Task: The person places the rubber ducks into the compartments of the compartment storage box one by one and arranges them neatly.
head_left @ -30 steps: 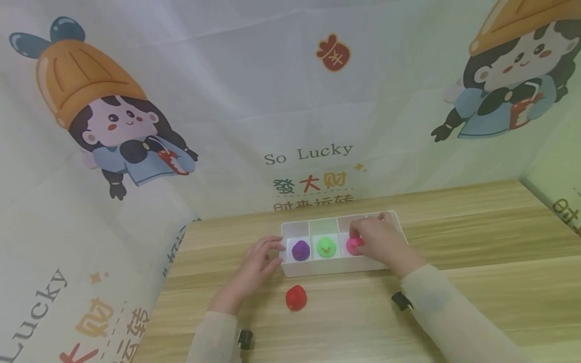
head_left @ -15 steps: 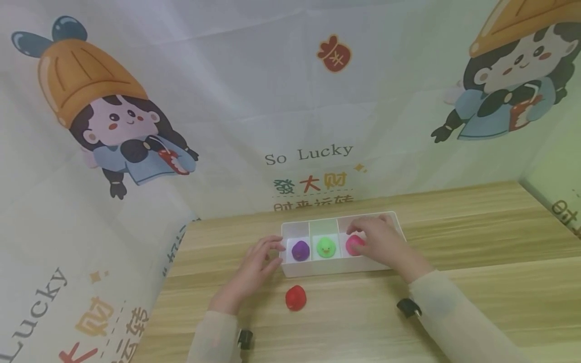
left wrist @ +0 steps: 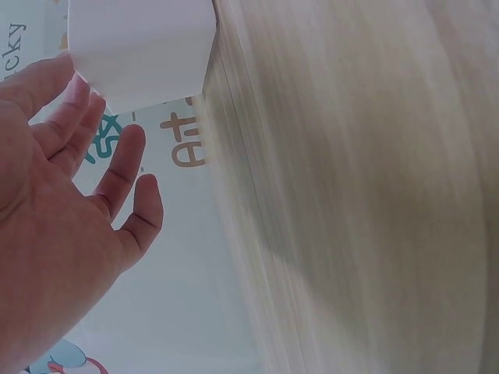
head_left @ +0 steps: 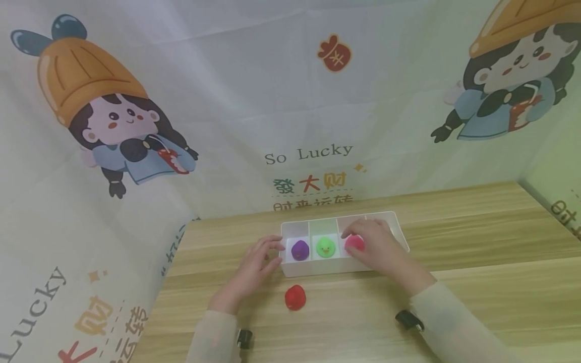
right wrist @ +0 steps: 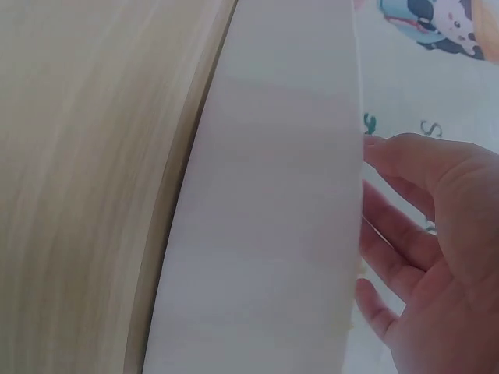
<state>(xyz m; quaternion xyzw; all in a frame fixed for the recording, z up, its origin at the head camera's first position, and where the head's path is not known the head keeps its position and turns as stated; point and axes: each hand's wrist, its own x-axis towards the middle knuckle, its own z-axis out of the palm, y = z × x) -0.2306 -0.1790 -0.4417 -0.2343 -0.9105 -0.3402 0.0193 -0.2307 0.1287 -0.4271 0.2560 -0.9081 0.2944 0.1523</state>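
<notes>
Three of the four small toys in view sit inside the white tray [head_left: 317,269], just below and right of the centre of the head view. The purple toy [head_left: 300,250] lies in the leftmost compartment, the green toy [head_left: 325,247] in the next one along, and the pink toy [head_left: 354,242] in the third. Those three look placed, as far as can be judged. The red toy [head_left: 295,297] lies outside, on the wooden table [head_left: 345,322] at the lower middle of the frame, in front of the tray and touched by neither hand; it seems to be the piece left over.

The right hand [head_left: 380,244] arches over the pink toy and partly covers it; whether its fingers grip the toy or merely hang around it cannot be told, since the tray wall hides their tips in the right wrist view. The same hand covers much of the tray's right end, so what the rightmost compartment holds is hidden. The left hand [head_left: 259,259] has loosely bent, spread fingers at the tray's left end, grasping nothing
</notes>
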